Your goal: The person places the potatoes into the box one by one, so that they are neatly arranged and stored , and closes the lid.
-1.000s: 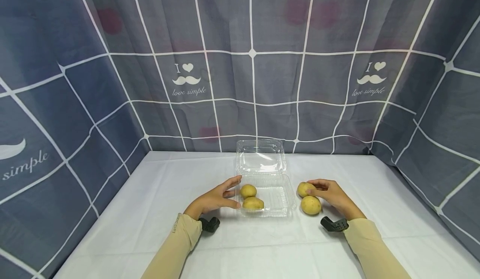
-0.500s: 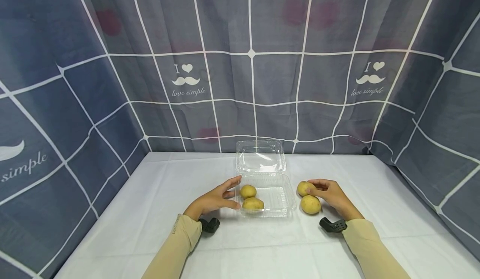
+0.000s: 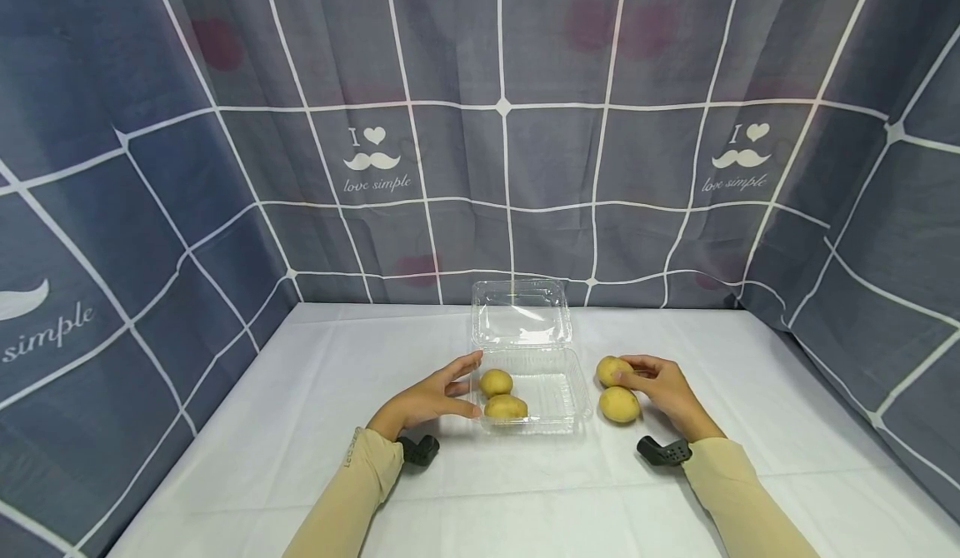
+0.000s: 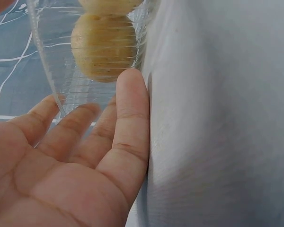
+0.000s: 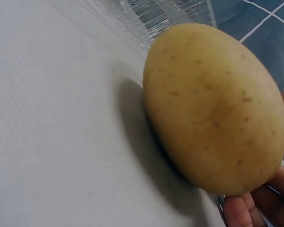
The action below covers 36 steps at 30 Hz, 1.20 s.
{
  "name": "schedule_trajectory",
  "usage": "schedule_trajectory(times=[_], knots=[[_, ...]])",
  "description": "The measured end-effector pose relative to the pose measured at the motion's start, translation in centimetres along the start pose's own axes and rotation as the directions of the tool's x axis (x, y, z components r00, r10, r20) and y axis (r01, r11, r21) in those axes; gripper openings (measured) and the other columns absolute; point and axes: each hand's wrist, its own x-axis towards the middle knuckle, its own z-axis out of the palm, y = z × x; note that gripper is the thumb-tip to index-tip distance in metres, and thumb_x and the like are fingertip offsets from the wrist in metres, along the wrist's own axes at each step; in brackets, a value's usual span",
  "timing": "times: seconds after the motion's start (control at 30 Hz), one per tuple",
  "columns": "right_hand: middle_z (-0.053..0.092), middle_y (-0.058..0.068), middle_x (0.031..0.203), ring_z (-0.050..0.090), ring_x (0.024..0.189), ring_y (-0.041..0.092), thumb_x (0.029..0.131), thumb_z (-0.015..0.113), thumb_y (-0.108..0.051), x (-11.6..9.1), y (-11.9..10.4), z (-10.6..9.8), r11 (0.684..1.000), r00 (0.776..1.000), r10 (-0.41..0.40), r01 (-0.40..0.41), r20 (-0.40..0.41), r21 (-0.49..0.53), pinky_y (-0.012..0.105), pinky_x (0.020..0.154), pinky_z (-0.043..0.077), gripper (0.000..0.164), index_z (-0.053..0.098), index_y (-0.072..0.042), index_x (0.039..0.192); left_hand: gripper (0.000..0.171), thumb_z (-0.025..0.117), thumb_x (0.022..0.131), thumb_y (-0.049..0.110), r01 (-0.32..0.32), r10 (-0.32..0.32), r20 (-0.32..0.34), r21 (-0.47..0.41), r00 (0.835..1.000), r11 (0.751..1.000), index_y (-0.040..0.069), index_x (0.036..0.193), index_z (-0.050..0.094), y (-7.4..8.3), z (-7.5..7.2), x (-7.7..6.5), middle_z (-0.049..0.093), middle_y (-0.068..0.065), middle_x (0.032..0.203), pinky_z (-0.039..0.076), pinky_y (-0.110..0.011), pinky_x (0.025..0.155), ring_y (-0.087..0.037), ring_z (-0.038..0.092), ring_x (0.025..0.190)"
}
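Since the earlier frame we see the far potato [image 3: 608, 371] and near potato [image 3: 619, 406] shifted slightly away from us, on the counter [image 3: 525, 491] right of the clear box [image 3: 553, 387]. The right hand [image 3: 666, 390] grasps the far potato between its fingers, which hide its long axis. The left hand's [image 3: 423, 401] fingers are extended at the box's left wall; inside, the front potato [image 3: 506, 407] points left to right, beside a smaller-looking potato [image 3: 496, 382].
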Motion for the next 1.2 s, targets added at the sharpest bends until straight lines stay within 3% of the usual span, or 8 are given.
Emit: schedule_trajectory(times=[0.33,0.6,0.87,1.2], knots=[[0.071,0.015,0.130,0.066,0.100,0.009,0.100,0.080,-0.029,0.1,-0.1,0.0,0.999,0.999,0.032,-0.032,-0.027,0.020,0.027,0.092,0.050,0.062,0.061,0.008,0.146,0.102,0.081,0.096,0.009,0.005,-0.005,-0.002,0.000,1.000,1.000,0.006,0.174,0.015,0.1,0.0,0.0,0.017,-0.024,0.178,0.030,-0.066,0.125,-0.053,0.030,0.157],[0.068,0.020,0.135,0.064,0.100,0.006,0.099,0.078,-0.023,0.1,-0.2,0.0,0.998,0.998,0.027,-0.024,-0.053,0.059,0.021,0.086,0.054,0.060,0.060,0.011,0.146,0.101,0.081,0.097,0.010,0.001,-0.001,-0.002,0.000,1.000,1.000,0.008,0.174,0.016,-0.1,0.0,0.0,0.017,-0.024,0.178,0.032,-0.064,0.125,-0.053,0.030,0.157],[0.072,0.012,0.130,0.062,0.098,-0.002,0.100,0.078,-0.020,-0.2,-0.8,-0.1,0.997,0.994,0.024,-0.016,-0.104,0.082,0.018,0.083,0.054,0.059,0.059,0.010,0.148,0.102,0.081,0.097,0.010,-0.004,0.004,0.003,-0.003,1.000,1.000,0.007,0.174,0.015,-0.2,0.0,0.1,0.017,-0.024,0.178,0.031,-0.065,0.125,-0.053,0.030,0.157],[0.072,0.011,0.132,0.063,0.099,-0.005,0.100,0.079,-0.018,-0.2,-1.9,0.1,0.992,0.996,-0.013,0.024,-0.085,0.122,0.015,0.086,0.053,0.061,0.057,0.007,0.151,0.101,0.081,0.097,0.009,-0.001,0.001,0.002,0.000,1.000,1.000,0.007,0.174,0.015,-0.1,0.0,0.0,0.017,-0.022,0.178,0.031,-0.065,0.125,-0.053,0.030,0.158]])
